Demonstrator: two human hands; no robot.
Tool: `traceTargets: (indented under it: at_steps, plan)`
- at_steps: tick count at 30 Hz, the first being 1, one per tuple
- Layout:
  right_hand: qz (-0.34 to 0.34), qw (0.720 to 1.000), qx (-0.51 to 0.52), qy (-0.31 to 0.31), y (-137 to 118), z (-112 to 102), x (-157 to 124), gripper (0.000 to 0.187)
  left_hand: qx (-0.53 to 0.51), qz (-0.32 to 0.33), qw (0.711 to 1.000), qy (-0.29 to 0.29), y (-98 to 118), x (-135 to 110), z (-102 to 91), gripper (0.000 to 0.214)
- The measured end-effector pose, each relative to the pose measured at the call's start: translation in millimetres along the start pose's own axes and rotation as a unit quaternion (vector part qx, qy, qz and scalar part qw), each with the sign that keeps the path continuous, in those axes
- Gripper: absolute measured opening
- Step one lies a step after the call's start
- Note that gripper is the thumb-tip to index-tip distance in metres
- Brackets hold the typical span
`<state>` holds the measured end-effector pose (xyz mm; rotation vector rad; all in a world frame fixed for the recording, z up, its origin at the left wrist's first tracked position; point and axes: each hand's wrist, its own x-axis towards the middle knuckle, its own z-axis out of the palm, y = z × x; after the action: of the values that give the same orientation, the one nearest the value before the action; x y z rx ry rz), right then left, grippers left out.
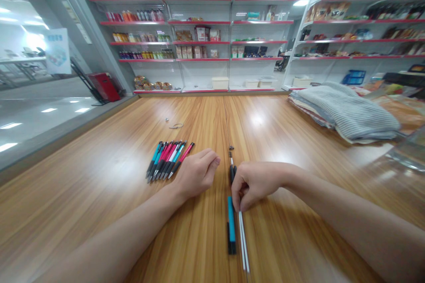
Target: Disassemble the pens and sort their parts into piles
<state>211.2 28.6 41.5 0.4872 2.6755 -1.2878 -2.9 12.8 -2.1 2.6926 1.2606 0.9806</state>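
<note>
A wood-grain worktop (186,247) filled the lower view, with a seam running away from the viewer; a stack of folded cloth (348,112) lay far to the right. The right hand (254,182) reached in to that seam, thumb and fingers drawn together in a pinch on the far ends of two white rods. The left hand (198,172) hung near it, fingers curled closed, nothing visible inside them. Just left of it lay a row of pens (162,159), side by side; its wrist was best kept clear of them. A blue barrel (231,219) with a black clip lay along the seam, just beside the rods, so a narrow fingertip pinch suited the spot better than a broad grasp. The white rods (242,241) lay nearly parallel, near ends toward the viewer. Being thin, they probably rolled easily, and light, even pressure seemed right. Black pieces (232,174) lay partly behind the right hand. Beyond sat small dark bits (231,147), too tiny to identify and probably easily scattered; slow, low movements seemed wise.
</note>
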Motion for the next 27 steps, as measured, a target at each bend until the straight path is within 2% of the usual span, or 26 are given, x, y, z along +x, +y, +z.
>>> traceTargets:
  at_steps: [27]
  plan:
    - [-0.021,1.0,0.003,-0.01,-0.9,0.2,-0.5,0.018,-0.009,-0.001,1.0,-0.002,-0.4,0.5,-0.3,0.02]
